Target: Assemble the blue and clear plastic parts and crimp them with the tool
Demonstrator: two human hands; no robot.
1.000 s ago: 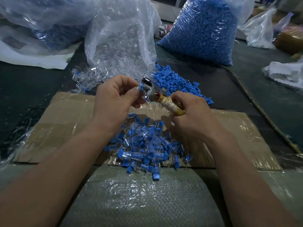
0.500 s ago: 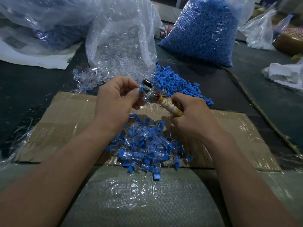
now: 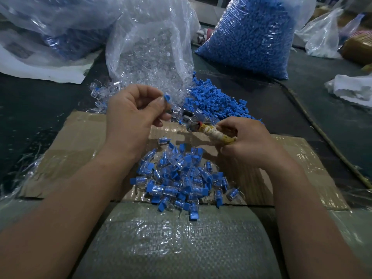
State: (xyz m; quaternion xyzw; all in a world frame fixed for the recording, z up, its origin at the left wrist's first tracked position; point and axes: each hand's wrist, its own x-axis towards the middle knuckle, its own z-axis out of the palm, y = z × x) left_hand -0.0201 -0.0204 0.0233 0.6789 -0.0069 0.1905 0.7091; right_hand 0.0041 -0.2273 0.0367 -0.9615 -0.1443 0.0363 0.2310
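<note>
Two hands are busy over a sheet of cardboard (image 3: 80, 141) that lies on the dark surface (image 3: 30, 101). On the left, the left hand (image 3: 134, 115) pinches a small blue part (image 3: 167, 97) between thumb and finger, up above the back edge of the cardboard. A clear part may hang just under it, but I cannot tell for sure, because the clear bag (image 3: 149, 47) behind it hides the shape. If the pinch is loose, the little piece could slip and fall into the pile of finished pieces (image 3: 181, 182) near the front edge of the cardboard. Then nobody could tell it from the done ones. If the blue part is not pushed all the way in, the squeeze could leave it crooked or crack it. In the middle, the tool (image 3: 213, 131) points its metal head at the left hand, near it but not touching. The fingers are close to that head, so they could get nipped if the tool shuts too soon. On the right, the right hand (image 3: 251, 141) is wrapped tight round the tool's taped handle. The tape looks lumpy, so the tool could twist in the grip. Loose blue parts (image 3: 217, 103) lie in a heap just past the back edge of the cardboard, and a bump could knock them into the finished pile.
</note>
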